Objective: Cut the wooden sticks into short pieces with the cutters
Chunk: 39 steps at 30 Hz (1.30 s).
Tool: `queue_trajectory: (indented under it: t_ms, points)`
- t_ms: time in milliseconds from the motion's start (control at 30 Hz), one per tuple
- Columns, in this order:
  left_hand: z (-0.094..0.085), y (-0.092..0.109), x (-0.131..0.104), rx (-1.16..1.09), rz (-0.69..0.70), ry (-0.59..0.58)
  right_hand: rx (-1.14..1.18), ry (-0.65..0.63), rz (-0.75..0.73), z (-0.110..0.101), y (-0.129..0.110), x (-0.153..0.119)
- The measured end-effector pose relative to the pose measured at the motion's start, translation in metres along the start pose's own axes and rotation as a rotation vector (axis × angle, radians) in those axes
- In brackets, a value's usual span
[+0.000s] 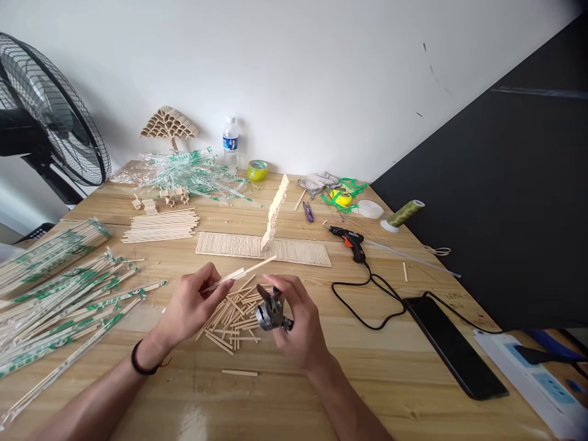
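Note:
My left hand (pixel 190 303) pinches a few thin wooden sticks (pixel 236 274), one of which reaches further out to the right. In my right hand (pixel 301 324) is a dark metal cutting tool (pixel 271 309), held just right of the sticks and not touching them. Beneath and between both hands lies a loose pile of short cut sticks (pixel 232 318). One short stick (pixel 239 372) lies apart, nearer to me. Beyond the hands is a flat strip of joined sticks (pixel 301 251), with a narrow upright stick piece (pixel 275 211) standing on it.
Wrapped chopsticks (pixel 68 294) cover the left side. Long sticks (pixel 160 225), plastic wrappers (pixel 184 174), a bottle (pixel 230 144) and green tape (pixel 258 170) are further back. On the right are a glue gun (pixel 351 240) with its cord, a phone (pixel 454 346) and a power strip (pixel 537 380).

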<state>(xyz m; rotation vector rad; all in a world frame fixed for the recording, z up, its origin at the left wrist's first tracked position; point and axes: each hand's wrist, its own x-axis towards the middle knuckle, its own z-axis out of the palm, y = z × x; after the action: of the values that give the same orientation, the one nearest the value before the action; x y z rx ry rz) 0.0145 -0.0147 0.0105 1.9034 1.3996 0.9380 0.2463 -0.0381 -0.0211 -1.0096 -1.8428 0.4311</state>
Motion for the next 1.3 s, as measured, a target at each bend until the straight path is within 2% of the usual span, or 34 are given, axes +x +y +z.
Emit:
queue_trajectory:
  t_ms: [67, 133, 333, 500, 700, 900, 1300]
  points:
    - [-0.002, -0.001, 0.0, -0.013, -0.018, 0.056, -0.075, 0.08, 0.014, 0.0, 0.003, 0.0]
    - [-0.003, -0.001, -0.001, -0.039, -0.019, 0.078, -0.137, 0.1, 0.039, 0.0, 0.007, 0.0]
    - [0.003, -0.001, -0.008, -0.184, 0.047, -0.094, -0.179, 0.005, 0.088, 0.004, 0.009, -0.002]
    - [0.011, 0.0, -0.014, -0.207, 0.098, -0.149, -0.227, 0.03, 0.041, 0.008, 0.003, -0.003]
    - [0.012, -0.001, -0.016, -0.166, 0.129, -0.141, -0.288, 0.049, 0.03, 0.01, 0.003, -0.004]
    - [0.015, 0.0, -0.018, -0.151, 0.127, -0.127, -0.449, 0.11, 0.03, 0.009, 0.004, -0.007]
    - [0.017, 0.0, -0.013, -0.186, 0.063, -0.114, -0.38, 0.077, 0.13, 0.014, 0.005, -0.006]
